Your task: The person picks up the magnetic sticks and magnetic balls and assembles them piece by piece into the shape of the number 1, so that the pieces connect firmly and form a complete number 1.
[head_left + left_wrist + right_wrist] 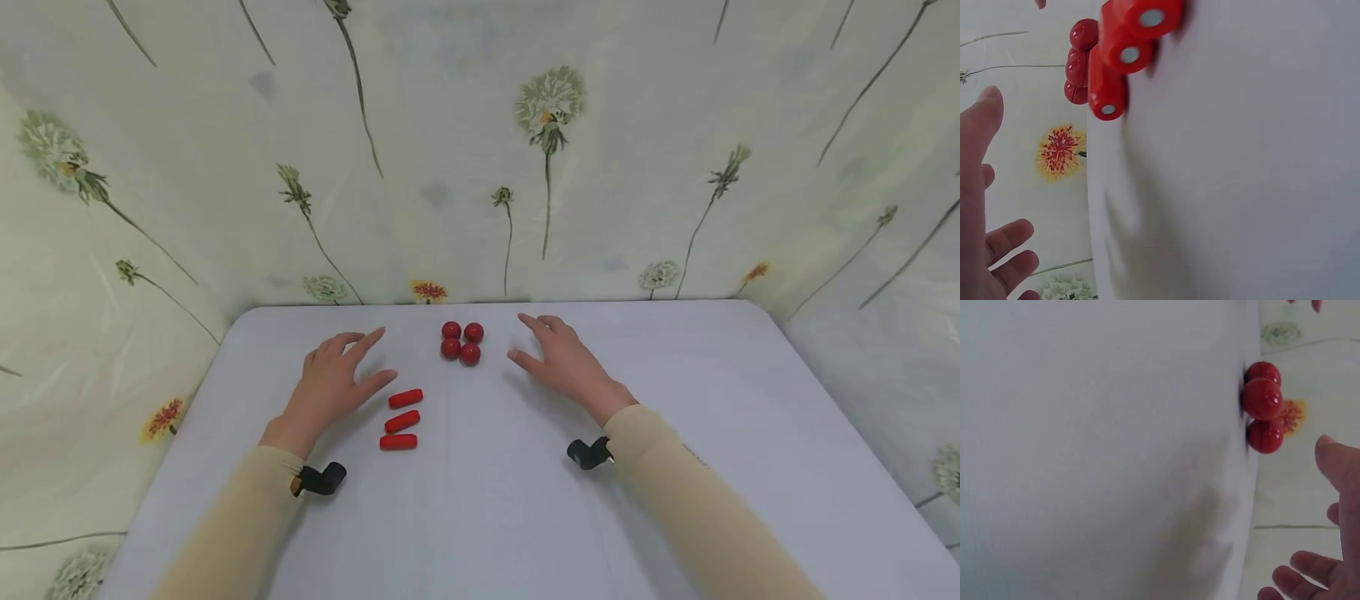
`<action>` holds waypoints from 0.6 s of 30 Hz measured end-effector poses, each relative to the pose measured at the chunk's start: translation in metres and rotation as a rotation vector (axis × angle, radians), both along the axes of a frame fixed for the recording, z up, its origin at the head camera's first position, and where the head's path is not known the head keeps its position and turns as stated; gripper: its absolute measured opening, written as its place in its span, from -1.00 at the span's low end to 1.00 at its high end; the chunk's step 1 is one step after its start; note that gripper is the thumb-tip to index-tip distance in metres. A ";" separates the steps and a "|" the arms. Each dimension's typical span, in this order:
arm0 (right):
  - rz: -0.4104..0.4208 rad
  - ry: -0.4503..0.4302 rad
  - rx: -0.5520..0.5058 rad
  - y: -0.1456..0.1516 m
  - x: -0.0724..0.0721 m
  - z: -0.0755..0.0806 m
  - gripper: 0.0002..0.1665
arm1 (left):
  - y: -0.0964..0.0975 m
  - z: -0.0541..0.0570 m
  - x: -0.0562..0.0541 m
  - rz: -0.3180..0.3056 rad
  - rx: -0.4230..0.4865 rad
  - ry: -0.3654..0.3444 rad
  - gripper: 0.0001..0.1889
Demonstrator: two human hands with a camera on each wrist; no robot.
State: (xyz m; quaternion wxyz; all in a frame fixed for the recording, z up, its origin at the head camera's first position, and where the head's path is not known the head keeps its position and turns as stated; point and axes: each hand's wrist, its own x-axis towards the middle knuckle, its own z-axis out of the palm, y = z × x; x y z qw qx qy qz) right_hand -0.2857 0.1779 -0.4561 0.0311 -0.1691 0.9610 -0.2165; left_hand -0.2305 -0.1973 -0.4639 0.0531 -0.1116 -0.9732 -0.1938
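Three short red rods (400, 421) lie in a stepped row on the white table; in the left wrist view the ends of the rods (1130, 55) show pale silvery discs. Behind them, glossy red balls (461, 342) sit bunched together near the far edge, and the right wrist view shows these balls (1262, 400) side-on. My left hand (330, 377) hovers over the table left of the rods, thumb and fingers spread, holding nothing. To the right of the balls, my right hand (564, 360) is held above the table, fingers loosely extended and nothing in its grasp.
A pale curtain (450, 167) printed with dandelions rises behind the table's far edge. The white table (510, 517) has rounded back corners. Small black wrist cameras (322, 479) jut inward from both cream sleeves (675, 492).
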 end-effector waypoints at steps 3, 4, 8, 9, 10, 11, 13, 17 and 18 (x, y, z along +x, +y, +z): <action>-0.004 -0.002 -0.026 -0.003 0.001 -0.005 -0.08 | -0.001 -0.006 0.009 0.019 0.034 -0.013 -0.19; -0.005 -0.002 -0.034 -0.004 0.002 -0.007 -0.09 | -0.001 -0.007 0.012 0.024 0.054 -0.014 -0.21; -0.002 -0.004 -0.074 -0.007 0.003 -0.014 -0.10 | -0.001 -0.014 0.022 0.034 0.153 -0.019 -0.29; -0.001 -0.003 -0.081 -0.008 0.004 -0.015 -0.11 | -0.002 -0.016 0.025 0.033 0.177 -0.023 -0.30; 0.002 -0.003 -0.082 -0.010 0.004 -0.017 -0.11 | -0.002 -0.018 0.027 0.032 0.200 -0.027 -0.32; 0.004 -0.003 -0.089 -0.011 0.004 -0.019 -0.11 | -0.002 -0.020 0.029 0.029 0.218 -0.033 -0.33; 0.007 -0.009 -0.099 -0.013 0.005 -0.022 -0.11 | -0.002 -0.023 0.034 0.020 0.249 -0.042 -0.34; 0.005 -0.027 -0.130 -0.019 0.006 -0.025 -0.14 | 0.000 -0.028 0.043 0.001 0.316 -0.060 -0.31; 0.003 -0.030 -0.137 -0.021 0.007 -0.026 -0.14 | 0.001 -0.030 0.045 -0.003 0.331 -0.060 -0.31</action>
